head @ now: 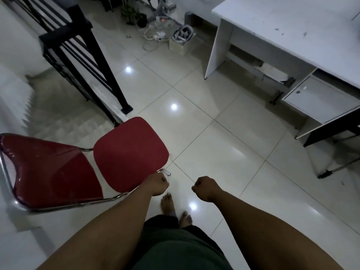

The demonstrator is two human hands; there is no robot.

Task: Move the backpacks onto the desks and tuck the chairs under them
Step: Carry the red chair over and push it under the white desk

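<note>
An office-like room is showing here: a white desk (292, 36) with a locking cabinet is standing far right on glossy tiles. Cables and a power strip (157, 35) are lying far off, a stair railing (74, 45) running left.

The room is dim and greyish, lit from overhead — four small white glints sit on the glossy floor (194, 133). The chair (130, 152) back carries a soft sheen, and the forearms read as dark, nearly flat shapes. The desk (292, 26) top is the brightest patch. Lines bow strongly toward the edges (wide-angle lens), and the left side — stairs (58, 117) and wall — smears with blur.
</note>
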